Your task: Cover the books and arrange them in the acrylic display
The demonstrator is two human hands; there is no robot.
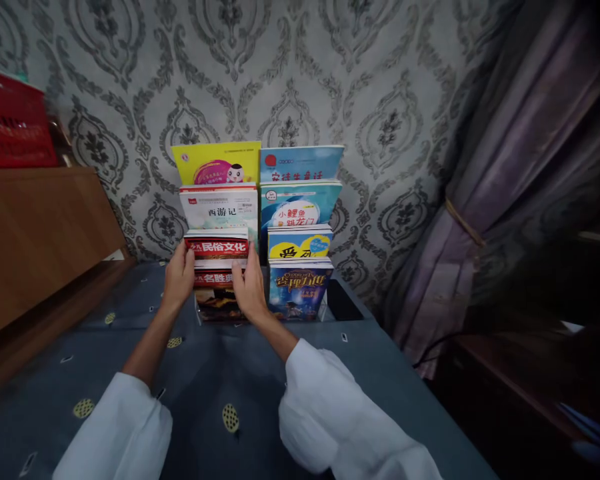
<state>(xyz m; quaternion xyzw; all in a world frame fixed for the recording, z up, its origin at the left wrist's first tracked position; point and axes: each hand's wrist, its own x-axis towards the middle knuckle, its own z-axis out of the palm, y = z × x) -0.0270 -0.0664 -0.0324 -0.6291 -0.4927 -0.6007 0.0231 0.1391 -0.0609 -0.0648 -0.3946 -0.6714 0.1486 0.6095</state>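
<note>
Two columns of books stand in stepped rows in a clear holder (199,312). My left hand (177,277) presses the left edge of a red-topped book (220,248) in the left column. At that book's right edge is my right hand (250,283), its thumb in front. Together they hold the book from both sides. Just in front stands another red-topped book with a dark cover (215,301), partly covered by my right hand. Behind are a pale book (220,210) and a yellow book (215,160). The right column has a dark blue book (300,293) in front.
Higher in the right column are a blue-yellow book (300,243), a teal book (303,203) and a light blue book (303,163). A black flat object (344,301) lies right of them. Wooden furniture (40,240) with a red basket (13,123) stands left; a tied curtain (460,247) hangs right.
</note>
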